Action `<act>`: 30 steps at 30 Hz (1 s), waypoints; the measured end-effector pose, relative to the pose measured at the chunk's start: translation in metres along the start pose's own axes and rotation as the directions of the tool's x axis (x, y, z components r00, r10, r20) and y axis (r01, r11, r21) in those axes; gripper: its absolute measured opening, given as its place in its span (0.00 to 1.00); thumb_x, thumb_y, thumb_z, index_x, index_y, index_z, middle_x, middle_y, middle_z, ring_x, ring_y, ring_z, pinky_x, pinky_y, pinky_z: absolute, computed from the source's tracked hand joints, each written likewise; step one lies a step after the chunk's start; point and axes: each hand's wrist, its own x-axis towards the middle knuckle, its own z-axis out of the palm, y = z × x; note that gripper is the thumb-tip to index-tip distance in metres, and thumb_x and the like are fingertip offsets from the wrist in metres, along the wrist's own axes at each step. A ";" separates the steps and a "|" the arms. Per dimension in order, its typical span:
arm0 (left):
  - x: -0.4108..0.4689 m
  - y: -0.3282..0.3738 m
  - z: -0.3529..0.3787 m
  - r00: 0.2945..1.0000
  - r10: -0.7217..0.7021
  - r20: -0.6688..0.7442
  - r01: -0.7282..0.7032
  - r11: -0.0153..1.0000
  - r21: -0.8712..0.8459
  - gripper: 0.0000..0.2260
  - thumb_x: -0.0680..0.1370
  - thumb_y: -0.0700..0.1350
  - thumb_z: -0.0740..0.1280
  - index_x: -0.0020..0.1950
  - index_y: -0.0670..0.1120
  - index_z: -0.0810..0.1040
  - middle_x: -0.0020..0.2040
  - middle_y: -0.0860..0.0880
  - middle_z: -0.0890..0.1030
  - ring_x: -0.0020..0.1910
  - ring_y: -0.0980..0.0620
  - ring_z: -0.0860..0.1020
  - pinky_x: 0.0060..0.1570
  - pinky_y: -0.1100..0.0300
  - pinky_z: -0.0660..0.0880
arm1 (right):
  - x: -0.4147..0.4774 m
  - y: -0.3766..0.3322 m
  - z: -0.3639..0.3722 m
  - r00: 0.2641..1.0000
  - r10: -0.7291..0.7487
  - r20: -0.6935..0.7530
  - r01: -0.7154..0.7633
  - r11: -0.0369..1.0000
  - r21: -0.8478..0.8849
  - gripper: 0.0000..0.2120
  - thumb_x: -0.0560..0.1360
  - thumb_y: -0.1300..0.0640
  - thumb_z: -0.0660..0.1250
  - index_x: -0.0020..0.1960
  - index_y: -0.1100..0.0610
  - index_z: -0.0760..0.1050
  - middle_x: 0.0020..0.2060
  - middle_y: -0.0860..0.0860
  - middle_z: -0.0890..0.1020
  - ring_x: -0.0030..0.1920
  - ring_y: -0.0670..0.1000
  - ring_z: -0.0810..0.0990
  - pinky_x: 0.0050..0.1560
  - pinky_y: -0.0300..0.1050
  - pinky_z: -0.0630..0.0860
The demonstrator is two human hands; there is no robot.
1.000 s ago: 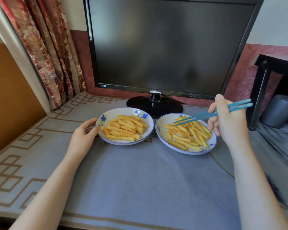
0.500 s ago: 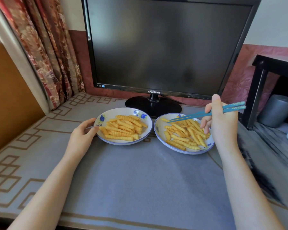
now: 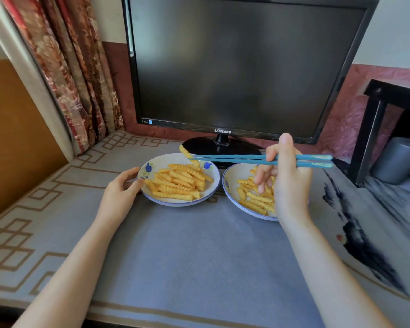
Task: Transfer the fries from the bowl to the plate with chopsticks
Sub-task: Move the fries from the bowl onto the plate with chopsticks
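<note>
Two white dishes with blue flower marks sit side by side before the monitor. The left dish (image 3: 152, 165) holds a heap of crinkle-cut fries (image 3: 179, 183), and my left hand (image 3: 121, 192) grips its left rim. The right dish (image 3: 230, 183) also holds fries (image 3: 249, 197), partly hidden by my right hand (image 3: 289, 183). That hand holds teal chopsticks (image 3: 234, 159) level, pointing left. Their tips pinch one fry (image 3: 185, 151) above the far rim of the left dish.
A black Samsung monitor (image 3: 242, 67) with its round stand (image 3: 220, 147) rises right behind the dishes. A patterned curtain (image 3: 64, 67) hangs at the left. At the right are a black table frame (image 3: 369, 129) and a grey cylinder (image 3: 398, 159). A grey mat (image 3: 199, 245) covers the table.
My right hand has swung the chopsticks left, from over the right dish to above the left dish, carrying one fry. My left hand stays on the left dish's rim.
</note>
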 end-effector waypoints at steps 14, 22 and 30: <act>0.001 -0.001 0.000 1.000 0.009 -0.001 -0.009 1.000 0.006 0.15 0.79 0.43 0.64 0.65 0.48 0.75 0.56 0.51 0.79 0.53 0.51 0.79 0.53 0.60 0.69 | -0.012 0.038 0.036 0.957 -0.033 0.290 0.070 0.991 -0.118 0.18 0.83 0.52 0.55 0.36 0.57 0.69 0.26 0.62 0.77 0.24 0.56 0.74 0.27 0.37 0.70; 0.002 -0.002 -0.001 1.000 0.009 0.010 -0.009 1.000 0.000 0.15 0.79 0.44 0.65 0.65 0.49 0.76 0.57 0.50 0.80 0.54 0.50 0.79 0.54 0.58 0.72 | -0.006 0.037 0.031 0.966 -0.027 0.259 0.054 0.994 -0.098 0.17 0.83 0.53 0.55 0.38 0.58 0.70 0.26 0.62 0.77 0.23 0.53 0.74 0.26 0.32 0.66; 0.003 -0.003 -0.002 1.000 0.004 0.017 -0.004 1.000 -0.026 0.13 0.78 0.42 0.64 0.62 0.50 0.76 0.56 0.49 0.81 0.53 0.48 0.80 0.60 0.52 0.73 | 0.015 0.014 0.000 0.993 -0.110 0.050 0.114 0.989 -0.095 0.18 0.83 0.51 0.55 0.39 0.60 0.69 0.29 0.69 0.74 0.19 0.51 0.71 0.21 0.34 0.63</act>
